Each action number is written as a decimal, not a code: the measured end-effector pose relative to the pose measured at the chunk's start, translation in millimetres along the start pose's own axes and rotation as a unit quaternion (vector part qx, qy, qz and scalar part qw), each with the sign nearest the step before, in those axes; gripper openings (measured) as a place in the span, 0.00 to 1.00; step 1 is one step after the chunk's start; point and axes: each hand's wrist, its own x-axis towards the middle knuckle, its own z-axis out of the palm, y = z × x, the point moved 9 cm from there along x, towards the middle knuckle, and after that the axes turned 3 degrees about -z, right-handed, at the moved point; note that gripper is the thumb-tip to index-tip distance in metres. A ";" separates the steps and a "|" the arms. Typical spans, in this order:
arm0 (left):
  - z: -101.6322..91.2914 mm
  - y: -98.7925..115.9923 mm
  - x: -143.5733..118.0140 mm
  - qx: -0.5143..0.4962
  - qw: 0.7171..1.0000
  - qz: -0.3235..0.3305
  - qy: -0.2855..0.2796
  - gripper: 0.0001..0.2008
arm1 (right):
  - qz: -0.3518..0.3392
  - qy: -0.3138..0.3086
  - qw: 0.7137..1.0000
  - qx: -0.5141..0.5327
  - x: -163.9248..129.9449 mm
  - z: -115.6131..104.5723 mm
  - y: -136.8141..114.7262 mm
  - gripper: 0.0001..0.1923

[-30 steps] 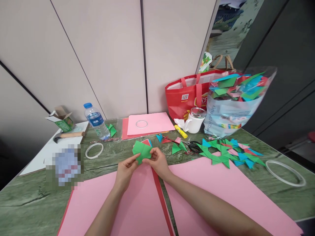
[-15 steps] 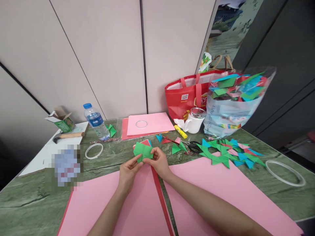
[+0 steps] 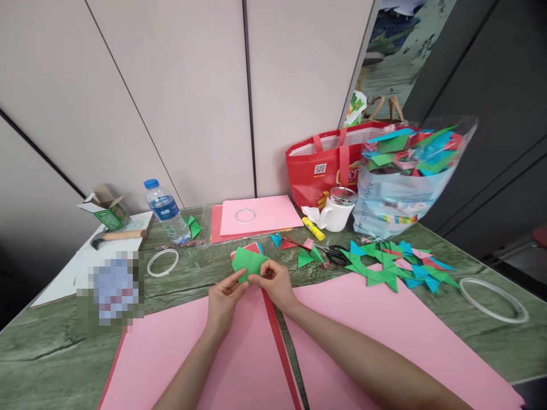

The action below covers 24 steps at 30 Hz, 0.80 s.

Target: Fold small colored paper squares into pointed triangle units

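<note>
— What have my hands got?

— My left hand [image 3: 223, 302] and my right hand [image 3: 273, 283] both pinch the lower edge of a folded green paper piece [image 3: 248, 262], fingertips closed on it from either side. I hold it just above the worktop [image 3: 51, 347], over the far end of the pink sheets.

— What lies under my arms?

— A big pink sheet [image 3: 239, 364] under my left forearm, a second pink sheet [image 3: 384, 319] under my right, and a red strip [image 3: 280, 347] showing between them. Just behind the green piece I see a red and blue bit of paper, mostly hidden by it.

— And further out?

— To my right, black scissors [image 3: 335, 253] with small folded triangles about them, then a heap of green, blue and pink folded pieces [image 3: 397, 265], and a clear tape ring [image 3: 493, 291] near the edge. Behind those stand a white mug [image 3: 335, 213], a yellow glue stick [image 3: 314, 228], a clear bag full of coloured paper [image 3: 405, 182] and a red tote bag [image 3: 325, 168] against the wall.

— To my left?

— Another tape ring [image 3: 162, 262], a water bottle [image 3: 166, 210], a small open carton [image 3: 105, 208] and a wooden-handled tool [image 3: 117, 234] on white paper. At the back centre lies a smaller pink sheet [image 3: 258, 213] with a ring resting on it.
</note>
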 end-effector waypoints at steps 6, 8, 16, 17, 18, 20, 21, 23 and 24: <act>-0.7 1.5 -1.1 -0.005 1.000 0.003 0.010 0.21 | 0.000 0.002 1.000 -0.003 -0.8 0.0 -1.8 0.16; -0.5 3.2 -0.9 -0.005 1.000 0.017 0.007 0.22 | 0.000 0.002 1.000 -0.005 -1.1 0.1 -1.9 0.16; 0.2 2.6 0.2 -0.007 1.000 0.025 -0.005 0.24 | 0.006 0.000 1.000 -0.005 -1.3 0.3 -1.7 0.15; 0.3 2.3 0.4 -0.008 1.000 0.024 -0.006 0.24 | 0.005 0.001 1.000 -0.006 -1.2 0.2 -2.1 0.15; 0.3 1.9 0.6 -0.010 1.000 0.023 -0.005 0.24 | 0.003 0.001 1.000 -0.008 -1.1 0.2 -2.5 0.15; -0.1 0.9 1.0 -0.009 1.000 0.019 -0.002 0.24 | 0.000 -0.001 1.000 -0.012 -0.9 0.4 -3.1 0.15; -0.1 0.2 1.2 -0.008 1.000 0.017 -0.002 0.24 | 0.000 -0.003 1.000 -0.014 -0.9 0.7 -3.1 0.15; 0.0 -1.1 1.5 -0.009 1.000 0.012 -0.002 0.24 | 0.002 -0.007 1.000 -0.016 -0.9 1.2 -2.7 0.15; 0.0 -1.6 1.6 -0.011 1.000 0.011 -0.003 0.24 | 0.004 -0.008 1.000 -0.017 -1.0 1.3 -2.3 0.15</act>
